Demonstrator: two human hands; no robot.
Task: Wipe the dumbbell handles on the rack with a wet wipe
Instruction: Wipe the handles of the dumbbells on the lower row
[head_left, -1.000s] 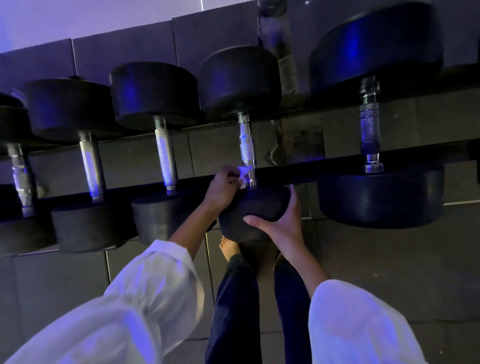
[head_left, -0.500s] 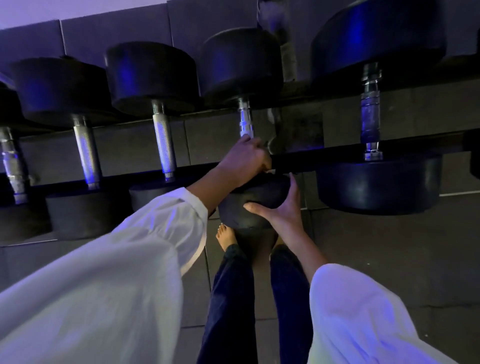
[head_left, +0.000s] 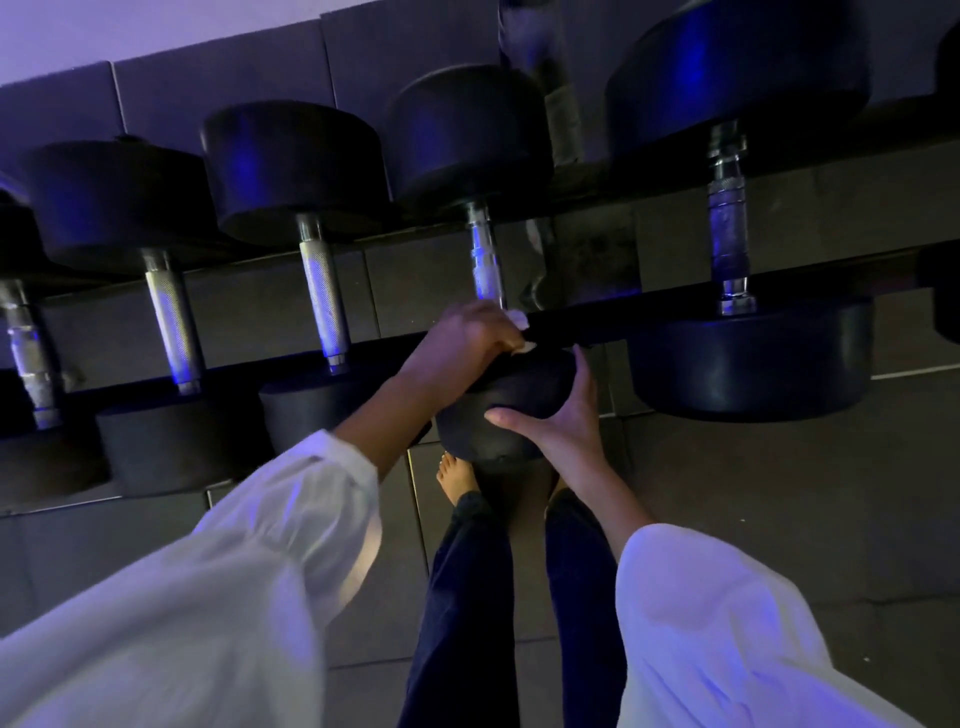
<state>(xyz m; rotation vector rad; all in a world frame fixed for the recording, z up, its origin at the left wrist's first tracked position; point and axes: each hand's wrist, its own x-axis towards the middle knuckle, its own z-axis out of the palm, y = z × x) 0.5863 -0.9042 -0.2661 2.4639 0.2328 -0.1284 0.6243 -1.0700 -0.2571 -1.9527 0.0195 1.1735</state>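
Note:
Several black dumbbells with metal handles lie across a dark rack (head_left: 597, 327). My left hand (head_left: 462, 343) is curled round the near end of one steel handle (head_left: 485, 265), with a white wet wipe (head_left: 519, 318) showing between its fingers. My right hand (head_left: 561, 421) cups the near black head (head_left: 511, 410) of that same dumbbell from the right and below, thumb across its face. Other handles sit to the left (head_left: 322, 291) (head_left: 171, 317) and a larger one to the right (head_left: 727, 223).
A big dumbbell head (head_left: 748, 358) hangs close to the right of my right hand. Grey floor tiles (head_left: 779, 519) lie beneath the rack. My dark trouser legs (head_left: 467, 597) and a bare foot (head_left: 454, 475) stand directly under the held dumbbell.
My left hand slid from the very base of the handle up along it, then back down to the near end. My right hand kept its hold on the dumbbell head.

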